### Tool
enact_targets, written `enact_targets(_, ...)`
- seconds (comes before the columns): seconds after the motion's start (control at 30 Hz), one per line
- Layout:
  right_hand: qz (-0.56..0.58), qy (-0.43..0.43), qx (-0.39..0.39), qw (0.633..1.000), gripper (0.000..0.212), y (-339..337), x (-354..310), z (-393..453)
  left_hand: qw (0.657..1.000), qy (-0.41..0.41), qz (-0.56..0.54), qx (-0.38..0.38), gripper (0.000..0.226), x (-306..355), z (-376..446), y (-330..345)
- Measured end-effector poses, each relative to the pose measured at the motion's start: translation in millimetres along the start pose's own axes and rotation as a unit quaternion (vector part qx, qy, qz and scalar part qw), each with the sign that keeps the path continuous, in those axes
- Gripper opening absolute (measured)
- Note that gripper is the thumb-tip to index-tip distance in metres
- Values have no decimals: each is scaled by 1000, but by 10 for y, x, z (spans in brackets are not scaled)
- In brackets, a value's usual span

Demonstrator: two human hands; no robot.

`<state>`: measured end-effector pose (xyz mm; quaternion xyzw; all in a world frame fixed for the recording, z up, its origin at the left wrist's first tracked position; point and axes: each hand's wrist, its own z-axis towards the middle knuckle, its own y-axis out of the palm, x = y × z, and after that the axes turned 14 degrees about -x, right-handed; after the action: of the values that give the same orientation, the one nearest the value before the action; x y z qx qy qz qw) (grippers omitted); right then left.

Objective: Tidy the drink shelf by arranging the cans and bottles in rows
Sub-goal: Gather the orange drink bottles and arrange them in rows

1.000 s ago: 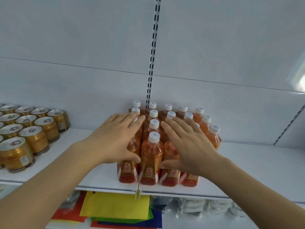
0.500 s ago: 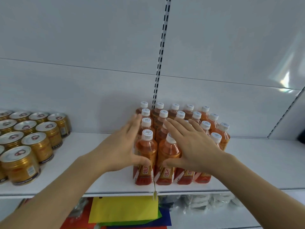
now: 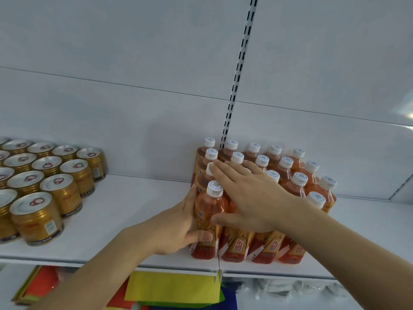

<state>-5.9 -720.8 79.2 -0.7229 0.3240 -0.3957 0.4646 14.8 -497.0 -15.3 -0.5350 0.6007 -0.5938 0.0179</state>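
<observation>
Front-left bottle (image 3: 209,222) inside left hand (image 3: 172,229) grip, pinched; right hand (image 3: 252,198) spread flat beside it.

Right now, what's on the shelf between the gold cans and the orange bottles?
Nothing: in the head view, bare white shelf separates the gold cans from the orange bottles.

On a white shelf (image 3: 134,209), a block of orange bottles (image 3: 299,182) with white caps stands in rows at about four o'clock from the frame's centre. The left hand (image 3: 176,229) presses against the nine o'clock side of the front-left bottle (image 3: 209,220), thumb across its label, fingers hidden behind. The right hand (image 3: 252,198) lies flat and spread over the caps and shoulders of the front rows, thumb touching the same bottle. Gold cans (image 3: 44,175) stand in rows at nine o'clock, well apart from the bottles. Coloured sheets (image 3: 172,287) lie below at six o'clock.
</observation>
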Motion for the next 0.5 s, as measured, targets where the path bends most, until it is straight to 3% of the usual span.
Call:
enact_targets(0.27, 24, -6, -12, 1000, 118, -34, -48, -37, 978, 108, -174, 32, 117, -132, 62, 150)
enact_targets(0.37, 66, -5, -3, 998, 107, -107, -2, -40, 948, 115, -283, 89, 105, -68, 159, 150)
enact_targets(0.4, 73, 2, 2, 997, 102, -132, 29, -18, 935, 83, -324, 116, 99, -34, 188, 100)
enact_targets(0.5, 80, 20, -11, 997, 98, -202, 110, 72, 942, 61, -292, 155, 100, -48, 167, 80)
